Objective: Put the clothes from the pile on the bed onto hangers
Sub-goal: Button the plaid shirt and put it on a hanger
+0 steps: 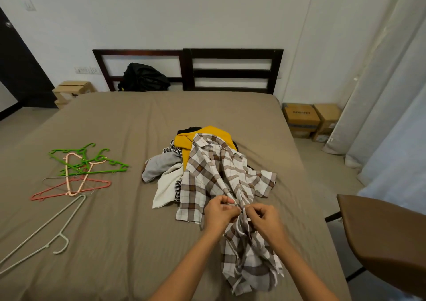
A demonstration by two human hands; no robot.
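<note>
A white and brown plaid shirt (214, 176) lies stretched from the clothes pile (184, 153) toward me on the bed (115, 125). My left hand (219, 213) and my right hand (265, 220) both pinch the shirt's front edges where the cloth bunches together, fingers curled. The pile holds a yellow garment (184, 139), a grey one (159, 164), a white one (166, 185) and a striped one. On the left of the bed lie green hangers (92, 160), a pink hanger (73, 174), a red hanger (69, 189) and a pale grey hanger (50, 234).
A black bag (143, 77) leans against the dark headboard (230, 70). Cardboard boxes (309, 121) stand on the floor at the right, another box (73, 91) at the left. A brown chair (387, 236) sits close to the bed's right edge. Curtains (380, 93) hang at right.
</note>
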